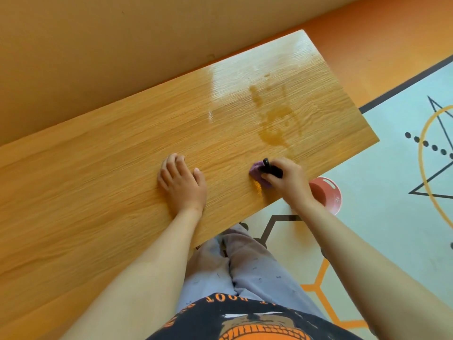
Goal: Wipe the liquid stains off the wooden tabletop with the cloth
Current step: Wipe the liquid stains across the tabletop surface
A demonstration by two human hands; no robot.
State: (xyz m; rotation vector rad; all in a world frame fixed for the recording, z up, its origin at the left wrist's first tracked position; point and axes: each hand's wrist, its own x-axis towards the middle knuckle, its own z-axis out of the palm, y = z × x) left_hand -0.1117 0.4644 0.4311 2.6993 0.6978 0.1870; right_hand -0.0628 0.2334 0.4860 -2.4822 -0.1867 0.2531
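The purple cloth (257,173) lies by the near edge of the bench (98,180), toward its right end; the right hand (288,179) has its grip clamped on it. Amber stains (277,119) spread just beyond. The left hand (182,185) rests flat, grip apart.

We see only a purple corner of the cloth (257,173); the rest lies under the fingers (274,180) of the right hand (289,179). A small black thing (270,169) sits in that same grip, and we cannot tell what it is. The table (98,180) runs out past the left edge. Its near edge and the right forearm (343,241) hide part of a pink tub (327,192) on the floor (382,217). The shirt's print (257,325) is cut off at the bottom, and we cannot make out its letters.
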